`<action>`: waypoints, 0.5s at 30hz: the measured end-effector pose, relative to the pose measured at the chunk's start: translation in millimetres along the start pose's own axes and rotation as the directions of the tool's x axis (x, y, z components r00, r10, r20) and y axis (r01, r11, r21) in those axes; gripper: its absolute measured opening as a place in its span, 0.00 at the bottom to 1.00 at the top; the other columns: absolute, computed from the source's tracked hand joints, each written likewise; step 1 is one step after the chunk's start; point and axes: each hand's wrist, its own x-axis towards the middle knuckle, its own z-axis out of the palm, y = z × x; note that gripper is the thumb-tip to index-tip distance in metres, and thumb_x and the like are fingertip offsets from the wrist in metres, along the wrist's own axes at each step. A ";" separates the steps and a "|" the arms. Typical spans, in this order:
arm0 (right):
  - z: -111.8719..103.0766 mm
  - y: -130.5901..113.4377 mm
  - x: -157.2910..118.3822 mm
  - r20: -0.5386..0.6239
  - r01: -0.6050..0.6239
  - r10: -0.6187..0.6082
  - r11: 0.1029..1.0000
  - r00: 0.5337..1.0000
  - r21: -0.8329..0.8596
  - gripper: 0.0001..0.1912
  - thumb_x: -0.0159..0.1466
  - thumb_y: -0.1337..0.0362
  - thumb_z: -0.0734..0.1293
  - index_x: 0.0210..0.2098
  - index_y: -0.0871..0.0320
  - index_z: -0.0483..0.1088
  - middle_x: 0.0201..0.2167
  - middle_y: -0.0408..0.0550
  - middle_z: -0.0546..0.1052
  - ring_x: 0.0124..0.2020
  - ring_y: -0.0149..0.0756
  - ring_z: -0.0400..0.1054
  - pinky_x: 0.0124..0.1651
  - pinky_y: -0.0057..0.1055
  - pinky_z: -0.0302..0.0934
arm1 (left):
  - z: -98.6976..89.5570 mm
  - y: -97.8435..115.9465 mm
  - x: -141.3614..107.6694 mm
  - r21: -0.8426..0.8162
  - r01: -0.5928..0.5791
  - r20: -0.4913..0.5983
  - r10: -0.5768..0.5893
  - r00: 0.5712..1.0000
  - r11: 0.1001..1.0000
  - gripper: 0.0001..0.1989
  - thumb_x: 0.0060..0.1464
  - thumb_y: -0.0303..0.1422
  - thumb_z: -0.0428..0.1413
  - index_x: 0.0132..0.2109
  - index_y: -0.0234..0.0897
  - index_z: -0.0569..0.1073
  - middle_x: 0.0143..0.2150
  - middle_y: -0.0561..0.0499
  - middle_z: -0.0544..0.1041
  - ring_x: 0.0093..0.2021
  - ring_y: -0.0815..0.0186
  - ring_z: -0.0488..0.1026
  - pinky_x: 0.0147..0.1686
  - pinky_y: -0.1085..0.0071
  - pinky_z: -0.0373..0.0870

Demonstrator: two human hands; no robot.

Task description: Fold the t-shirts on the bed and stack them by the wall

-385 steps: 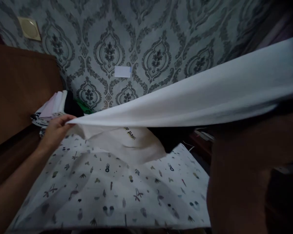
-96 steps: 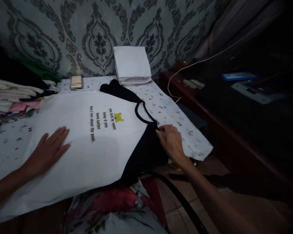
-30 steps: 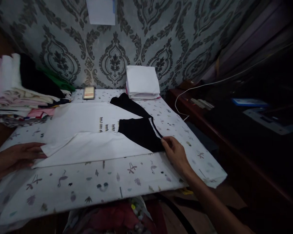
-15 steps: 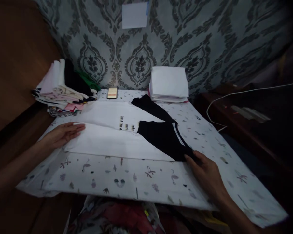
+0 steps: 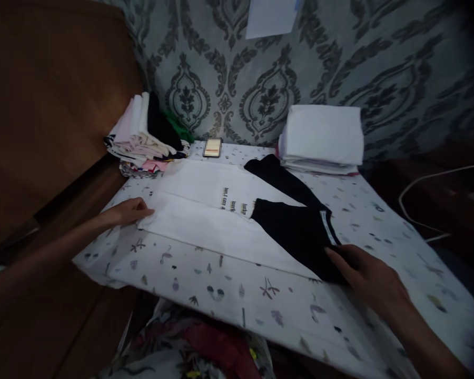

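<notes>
Probably light, soft and limp, the white shirt with black sleeves [image 5: 205, 226] lies part-folded on the white patterned cloth [image 5: 229, 284], best held by hem and shoulder. The right hand [image 5: 379, 279] pinches its black neck edge; the left hand [image 5: 128, 211] has fingers together at the hem, grip unclear. Whether a container holds the crumpled red fabric [image 5: 217, 347] below, I cannot tell.

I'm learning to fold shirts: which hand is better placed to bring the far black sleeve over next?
Probably the right hand: it grips the shirt by the collar, nearer the far black sleeve; the left hand is at the white hem.
</notes>
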 end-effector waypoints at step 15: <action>12.1 -11.2 -13.4 -0.021 -0.196 0.197 0.980 0.980 0.047 0.28 0.51 0.41 0.53 0.37 0.51 0.70 0.24 0.52 0.74 0.32 0.55 0.69 0.33 0.40 0.59 | -22.9 -18.7 -22.0 -0.099 -0.083 0.217 0.103 0.971 0.992 0.11 0.38 0.40 0.54 0.29 0.39 0.66 0.23 0.56 0.66 0.24 0.68 0.64 0.23 0.73 0.59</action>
